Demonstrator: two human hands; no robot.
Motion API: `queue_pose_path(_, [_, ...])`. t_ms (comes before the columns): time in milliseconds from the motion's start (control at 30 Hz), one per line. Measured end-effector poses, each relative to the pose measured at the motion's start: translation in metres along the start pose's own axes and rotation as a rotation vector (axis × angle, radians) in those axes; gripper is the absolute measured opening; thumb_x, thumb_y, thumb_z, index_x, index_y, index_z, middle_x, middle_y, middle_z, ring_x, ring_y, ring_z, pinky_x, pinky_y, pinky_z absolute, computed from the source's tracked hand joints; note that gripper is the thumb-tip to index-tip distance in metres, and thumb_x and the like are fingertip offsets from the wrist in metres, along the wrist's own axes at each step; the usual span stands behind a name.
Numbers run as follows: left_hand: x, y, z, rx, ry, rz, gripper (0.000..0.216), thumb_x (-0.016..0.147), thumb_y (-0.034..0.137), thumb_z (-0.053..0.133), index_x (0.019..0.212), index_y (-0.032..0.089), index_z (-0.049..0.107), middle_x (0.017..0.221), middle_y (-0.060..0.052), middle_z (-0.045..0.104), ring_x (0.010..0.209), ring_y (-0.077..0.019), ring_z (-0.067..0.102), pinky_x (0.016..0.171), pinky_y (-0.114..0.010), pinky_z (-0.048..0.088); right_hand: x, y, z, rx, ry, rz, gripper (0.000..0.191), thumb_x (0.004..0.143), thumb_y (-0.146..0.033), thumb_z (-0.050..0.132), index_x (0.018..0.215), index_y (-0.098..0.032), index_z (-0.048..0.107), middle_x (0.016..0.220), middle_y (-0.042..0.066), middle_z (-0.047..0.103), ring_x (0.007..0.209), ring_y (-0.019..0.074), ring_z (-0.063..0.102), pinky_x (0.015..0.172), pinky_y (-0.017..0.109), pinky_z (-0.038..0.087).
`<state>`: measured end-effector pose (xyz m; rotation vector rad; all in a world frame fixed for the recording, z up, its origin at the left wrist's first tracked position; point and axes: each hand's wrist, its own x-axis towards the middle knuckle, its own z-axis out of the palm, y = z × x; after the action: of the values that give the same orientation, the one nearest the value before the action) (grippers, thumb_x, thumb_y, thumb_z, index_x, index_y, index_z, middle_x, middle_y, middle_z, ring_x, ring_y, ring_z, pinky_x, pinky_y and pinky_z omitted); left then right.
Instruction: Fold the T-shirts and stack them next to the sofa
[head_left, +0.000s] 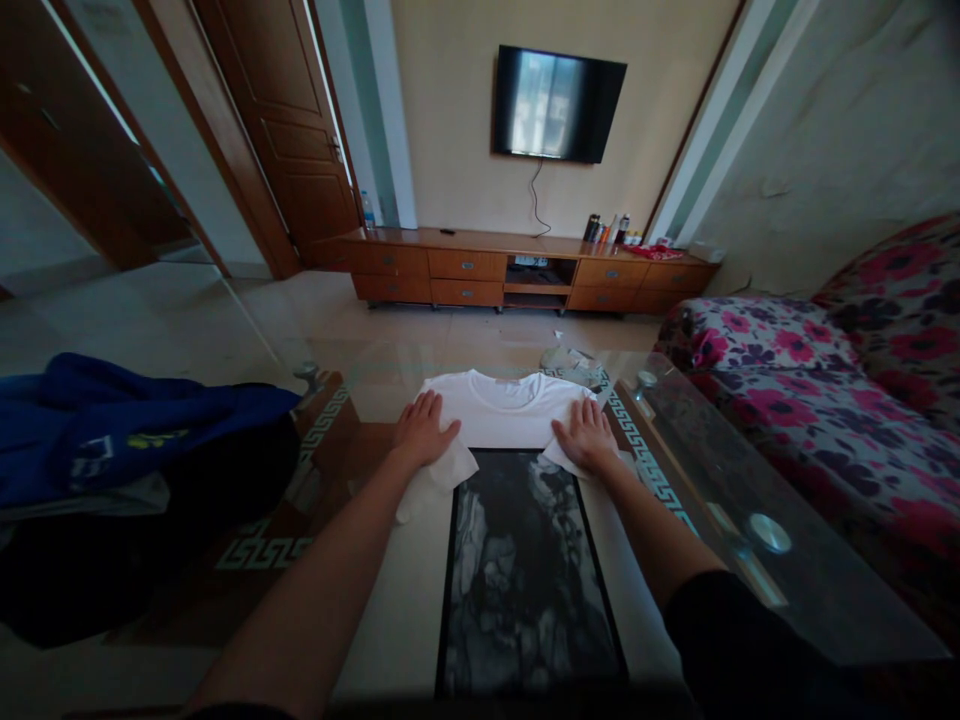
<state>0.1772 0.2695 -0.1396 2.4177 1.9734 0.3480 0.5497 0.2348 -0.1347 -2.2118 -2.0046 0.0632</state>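
A white T-shirt (pixel 510 420) with a large dark printed panel (pixel 529 570) lies spread out, its collar at the far end and its body towards me. My left hand (pixel 424 430) rests flat on the shirt's left shoulder, fingers stretched out, just above the left sleeve. On the right shoulder my right hand (pixel 586 436) lies palm down with fingers apart, by the right sleeve. Neither hand is closed on the cloth. My forearms cover parts of the shirt's sides, and its near hem is lost in the dark at the bottom.
The shirt lies on a glass table (pixel 750 470) with a patterned border. Dark and blue clothes (pixel 142 440) are heaped on the left. A floral sofa (pixel 817 390) stands on the right. Beyond are a wooden TV cabinet (pixel 465 265) with bottles and a wall-mounted television (pixel 559 105).
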Motion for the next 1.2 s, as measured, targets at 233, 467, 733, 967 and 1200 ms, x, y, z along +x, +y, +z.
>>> queue_pose_path(233, [0.043, -0.017, 0.009, 0.005, -0.029, -0.013, 0.084, 0.096, 0.066, 0.029, 0.158, 0.009, 0.029, 0.168, -0.014, 0.021, 0.156, -0.0283, 0.015, 0.125, -0.044, 0.014, 0.051, -0.008, 0.014, -0.027, 0.018, 0.012, 0.099, 0.095, -0.075, 0.015, 0.160, 0.000, 0.020, 0.168, 0.021, 0.005, 0.156, 0.0341, 0.000, 0.124, 0.052, -0.004])
queue_pose_path(467, [0.100, -0.039, 0.024, 0.037, -0.043, -0.027, 0.088, 0.096, 0.070, 0.027, 0.159, 0.009, 0.028, 0.168, -0.015, 0.020, 0.156, -0.0328, 0.010, 0.124, -0.047, 0.013, 0.110, -0.018, 0.024, -0.005, -0.012, -0.002, 0.099, 0.095, -0.076, 0.017, 0.161, -0.002, 0.019, 0.168, 0.022, 0.005, 0.156, 0.0345, 0.002, 0.125, 0.051, 0.006])
queue_pose_path(733, [0.123, -0.044, 0.030, -0.002, 0.104, 0.003, 0.073, 0.097, 0.061, 0.038, 0.152, 0.013, 0.041, 0.164, -0.016, 0.031, 0.152, -0.0340, 0.025, 0.123, -0.049, 0.020, 0.141, -0.020, 0.036, 0.041, 0.074, -0.033, 0.095, 0.096, -0.074, 0.022, 0.158, -0.003, 0.028, 0.166, 0.023, 0.018, 0.155, 0.0358, 0.010, 0.124, 0.054, 0.010])
queue_pose_path(967, [0.059, -0.024, -0.032, -0.090, 0.468, 0.181, 0.042, 0.100, 0.032, 0.039, 0.136, 0.015, 0.052, 0.148, -0.015, 0.050, 0.145, -0.0285, 0.037, 0.123, -0.050, 0.022, 0.089, -0.006, -0.009, 0.291, 0.512, -0.167, 0.064, 0.106, -0.047, 0.010, 0.144, -0.015, 0.051, 0.156, 0.014, 0.045, 0.151, 0.0240, 0.028, 0.124, 0.049, 0.017])
queue_pose_path(1200, [-0.019, -0.017, -0.092, -0.023, 0.308, 0.122, 0.039, 0.100, 0.035, 0.043, 0.132, 0.017, 0.053, 0.139, -0.015, 0.057, 0.131, -0.0273, 0.051, 0.118, -0.044, 0.032, -0.005, 0.007, -0.070, 0.135, 0.338, -0.118, 0.060, 0.106, -0.043, 0.016, 0.139, -0.012, 0.055, 0.152, 0.016, 0.049, 0.146, 0.0268, 0.038, 0.123, 0.051, 0.019])
